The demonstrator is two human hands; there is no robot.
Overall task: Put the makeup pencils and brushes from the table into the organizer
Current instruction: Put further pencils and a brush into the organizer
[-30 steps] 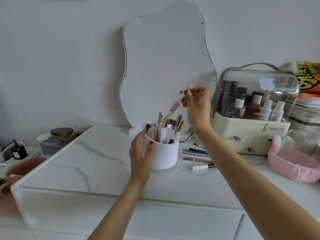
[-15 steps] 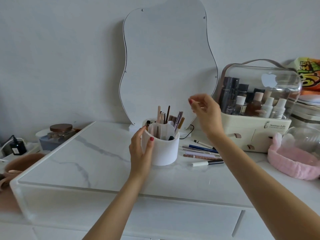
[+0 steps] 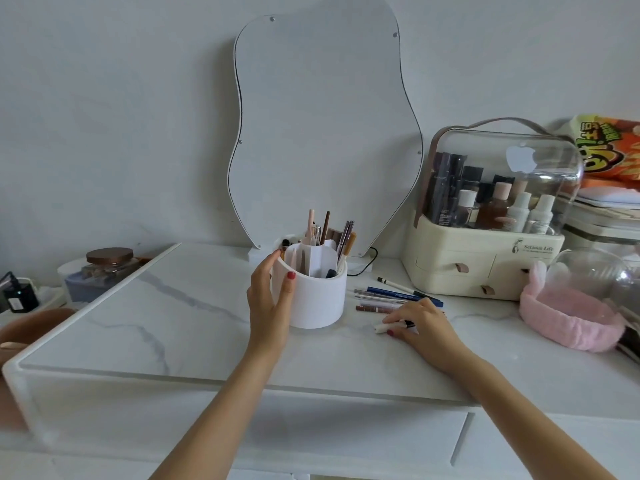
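Observation:
A white round organizer (image 3: 318,299) with dividers stands mid-table, holding several brushes and pencils (image 3: 325,230) upright. My left hand (image 3: 270,303) wraps around its left side. To its right, several pencils lie side by side on the marble top: a thin white one (image 3: 394,283), a blue one (image 3: 388,291), a brown one (image 3: 372,308). My right hand (image 3: 422,323) rests on the table over their right ends, with thumb and fingers pinched around the nearest white pencil (image 3: 381,328), which still lies on the surface.
A wavy mirror (image 3: 325,133) leans on the wall behind the organizer. A cream cosmetics case (image 3: 485,258) with a clear lid stands at the right, with a pink headband (image 3: 568,320) and glass dome (image 3: 595,275) beside it. A lidded jar (image 3: 109,261) sits far left.
My right hand dropped a brush into the organizer, then came down to the pencils on the table and closed on the white one. The left hand stayed on the organizer.

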